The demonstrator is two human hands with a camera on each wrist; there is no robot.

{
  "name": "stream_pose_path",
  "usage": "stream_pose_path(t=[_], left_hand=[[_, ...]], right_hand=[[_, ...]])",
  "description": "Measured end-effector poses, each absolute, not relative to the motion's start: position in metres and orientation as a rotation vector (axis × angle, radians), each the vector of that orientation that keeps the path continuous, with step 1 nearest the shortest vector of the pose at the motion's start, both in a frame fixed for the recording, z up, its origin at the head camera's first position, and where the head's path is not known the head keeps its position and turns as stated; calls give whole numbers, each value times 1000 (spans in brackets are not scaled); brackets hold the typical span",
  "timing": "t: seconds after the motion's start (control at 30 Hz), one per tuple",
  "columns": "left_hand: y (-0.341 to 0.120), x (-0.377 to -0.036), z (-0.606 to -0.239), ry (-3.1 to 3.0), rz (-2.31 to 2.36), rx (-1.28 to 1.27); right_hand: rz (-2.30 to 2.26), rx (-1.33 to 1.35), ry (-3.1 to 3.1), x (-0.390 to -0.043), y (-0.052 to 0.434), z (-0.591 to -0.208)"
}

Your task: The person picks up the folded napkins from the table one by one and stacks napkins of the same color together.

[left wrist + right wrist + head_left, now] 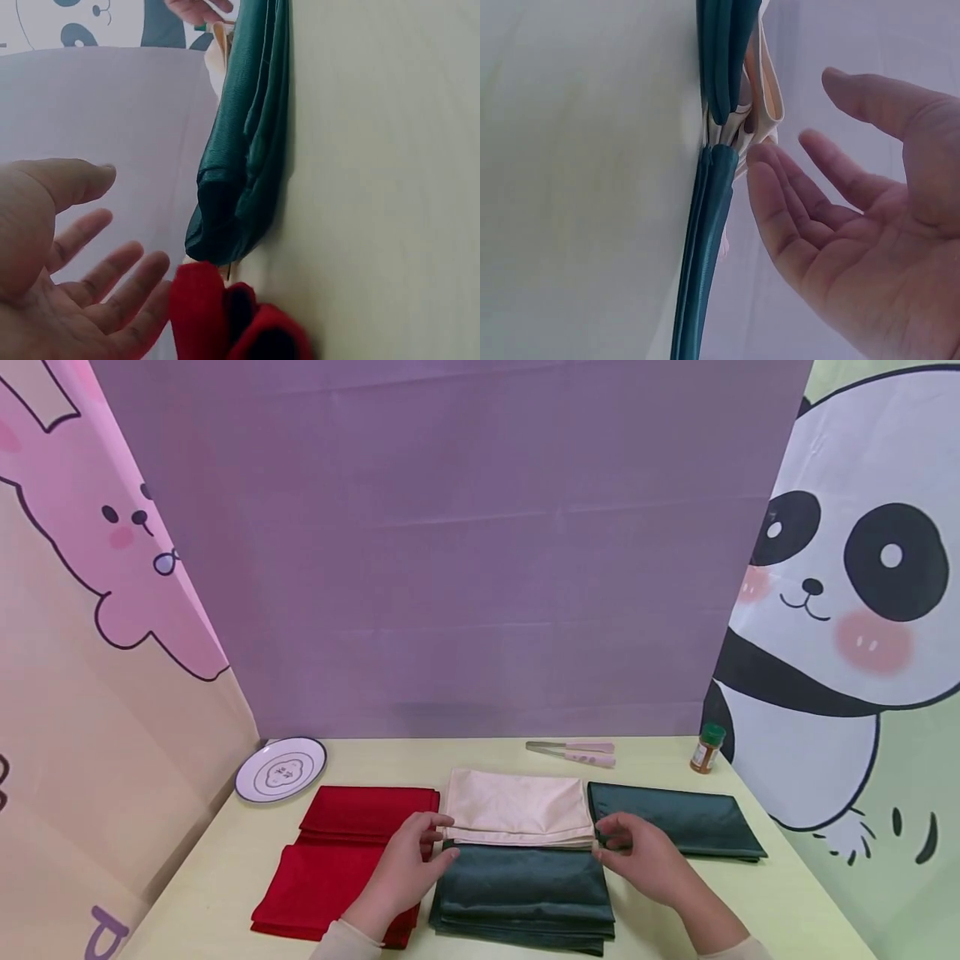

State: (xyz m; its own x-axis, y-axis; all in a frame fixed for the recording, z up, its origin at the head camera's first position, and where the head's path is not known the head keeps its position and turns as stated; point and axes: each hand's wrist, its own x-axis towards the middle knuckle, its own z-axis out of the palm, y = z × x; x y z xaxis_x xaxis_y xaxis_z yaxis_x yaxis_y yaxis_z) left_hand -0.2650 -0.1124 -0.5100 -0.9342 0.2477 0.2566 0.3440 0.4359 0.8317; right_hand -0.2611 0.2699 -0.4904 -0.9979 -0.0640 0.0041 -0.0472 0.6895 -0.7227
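Hovering both hands at the cream cloth (517,806)
Left hand (405,868) and right hand (647,857) are loose, fingers relaxed, gripping nothing.

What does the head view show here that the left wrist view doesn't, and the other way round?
Only the head view shows the whole layout: the plate, the tongs, the spice jar, the far green cloth and the spread of the cream cloth on the table.

Only the left wrist view shows the left hand from the palm side, its fingers straight and holding nothing, and the near green cloth edge-on.

Both show the red cloth, the near green cloth, a strip of cream cloth and the right hand.
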Motion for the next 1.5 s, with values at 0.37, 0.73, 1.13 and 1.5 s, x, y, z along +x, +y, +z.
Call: stream_pose_path(t=[0.37, 0.73, 1.13, 1.5], left_hand=[[-117, -261, -515, -2671, -1511, -512], [-121, -263, -522, -2750, -1460, -509], [-121, -264, -524, -2747, -1567, -511], [-120, -261, -523, -2727, -1643, -539]], right_hand=[[-1244, -160, 2776, -257, 270, -497], [-1293, -316, 2671, -256, 279, -501], [-1297, -390, 2606, -256, 284, -504], [-1245, -433, 2616, -258, 284, -504]])
